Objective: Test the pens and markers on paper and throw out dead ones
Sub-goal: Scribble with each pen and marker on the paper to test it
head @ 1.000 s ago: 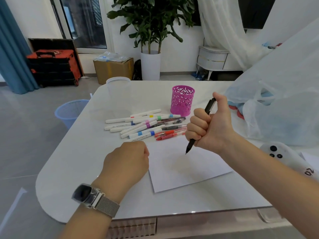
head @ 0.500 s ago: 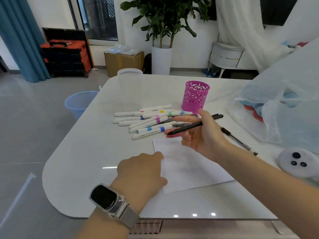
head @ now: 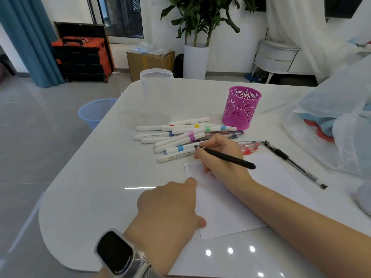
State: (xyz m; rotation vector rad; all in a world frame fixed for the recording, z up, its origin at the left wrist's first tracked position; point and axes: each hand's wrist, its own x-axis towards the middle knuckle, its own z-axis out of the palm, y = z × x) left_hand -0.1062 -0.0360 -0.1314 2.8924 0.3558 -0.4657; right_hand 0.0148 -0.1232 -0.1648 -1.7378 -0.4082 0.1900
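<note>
One pen [head: 228,157] pinched in my right hand [head: 220,157], axis tip far-left to cap near-right, above paper [head: 261,189] far corner. Left hand [head: 170,205], fingers curled, pressed paper edge.

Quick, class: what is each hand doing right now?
Left hand: open, pressing on the paper.
Right hand: holding the black pen.

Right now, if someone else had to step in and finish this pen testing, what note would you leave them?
Right hand grips a slim black pen at the far corner of the white paper sheet. Left hand steadies the sheet's near edge. One faint mark is on the paper. A clear-barrelled black pen lies right of it. Left: the pile of white markers, untested. Pink lattice pen cup behind; blue plastic bin on the floor.
</note>
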